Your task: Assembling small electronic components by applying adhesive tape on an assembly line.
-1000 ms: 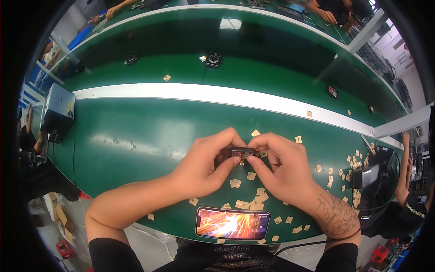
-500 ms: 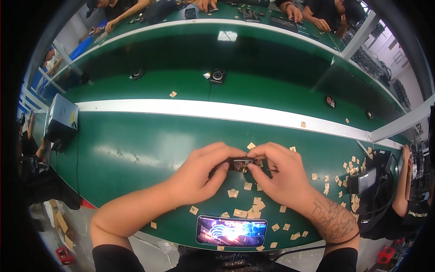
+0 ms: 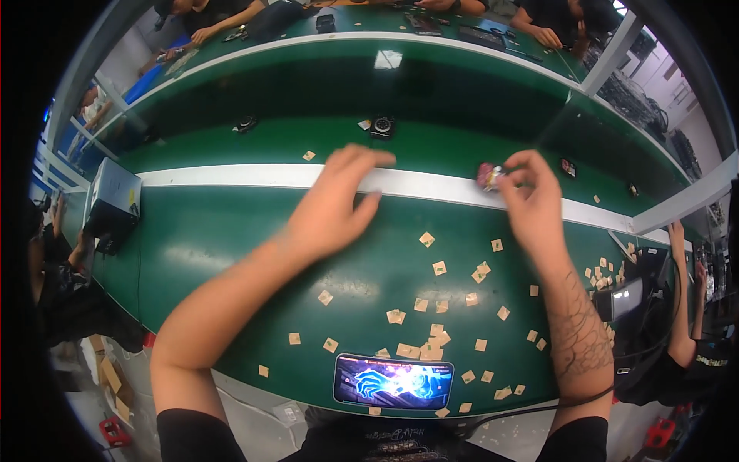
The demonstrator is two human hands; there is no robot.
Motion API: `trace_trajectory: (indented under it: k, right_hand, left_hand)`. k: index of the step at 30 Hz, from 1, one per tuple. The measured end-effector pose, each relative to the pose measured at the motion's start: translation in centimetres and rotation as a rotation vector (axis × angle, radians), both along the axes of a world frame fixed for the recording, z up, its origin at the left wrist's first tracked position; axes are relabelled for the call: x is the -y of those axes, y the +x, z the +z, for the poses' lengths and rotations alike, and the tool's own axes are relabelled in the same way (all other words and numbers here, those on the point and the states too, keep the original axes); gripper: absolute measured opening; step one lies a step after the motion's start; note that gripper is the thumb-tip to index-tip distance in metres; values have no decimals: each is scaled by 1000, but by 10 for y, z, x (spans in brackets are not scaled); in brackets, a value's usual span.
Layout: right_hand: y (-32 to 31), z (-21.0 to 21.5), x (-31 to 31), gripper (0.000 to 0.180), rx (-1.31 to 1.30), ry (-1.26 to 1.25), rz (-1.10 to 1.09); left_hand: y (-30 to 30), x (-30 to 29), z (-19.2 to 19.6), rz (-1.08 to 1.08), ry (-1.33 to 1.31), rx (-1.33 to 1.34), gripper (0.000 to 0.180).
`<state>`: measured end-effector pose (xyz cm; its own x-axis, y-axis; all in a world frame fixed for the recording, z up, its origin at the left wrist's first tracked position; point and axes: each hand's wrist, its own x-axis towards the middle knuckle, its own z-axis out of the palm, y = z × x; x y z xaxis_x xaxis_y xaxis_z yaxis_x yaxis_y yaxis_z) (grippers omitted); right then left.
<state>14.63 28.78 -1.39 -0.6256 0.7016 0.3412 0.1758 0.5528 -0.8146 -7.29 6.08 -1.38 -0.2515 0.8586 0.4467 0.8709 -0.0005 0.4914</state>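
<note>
My right hand [image 3: 533,204] pinches a small electronic part [image 3: 488,177], reddish and silver, between thumb and fingertips. It holds the part above the white ledge [image 3: 431,183] that crosses the bench. My left hand [image 3: 331,204] reaches over the same ledge further left. Its fingers are stretched out, thumb apart, with nothing in them, and the fingertips are smeared by motion. Beyond it, on the green strip behind the ledge, sits a black device with a round dial [image 3: 382,127]. Scattered over the near bench lie many small tan paper squares [image 3: 439,268].
A phone [image 3: 393,382] with a lit screen lies at the bench's near edge. A grey-and-black box [image 3: 113,202] stands far left. A dark device with cables [image 3: 622,299] is at right. Small parts [image 3: 568,168] rest behind the ledge. Other people work across and beside the bench.
My hands have parted and moved forward to the ledge. The left hand has let go of the small device both held; the right carries a small part away to the right.
</note>
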Motion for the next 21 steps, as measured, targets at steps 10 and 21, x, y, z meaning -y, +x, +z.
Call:
trace_trajectory:
  k: [10, 21]
  right_hand:
    - [7, -6, -30, 39, 234, -14, -148]
    - [10, -4, -11, 30, 276, 277, -164]
  left_hand:
    - [-80, -84, -31, 186, -77, -120, 60]
    - [-50, -89, -18, -18, 5, -57, 59]
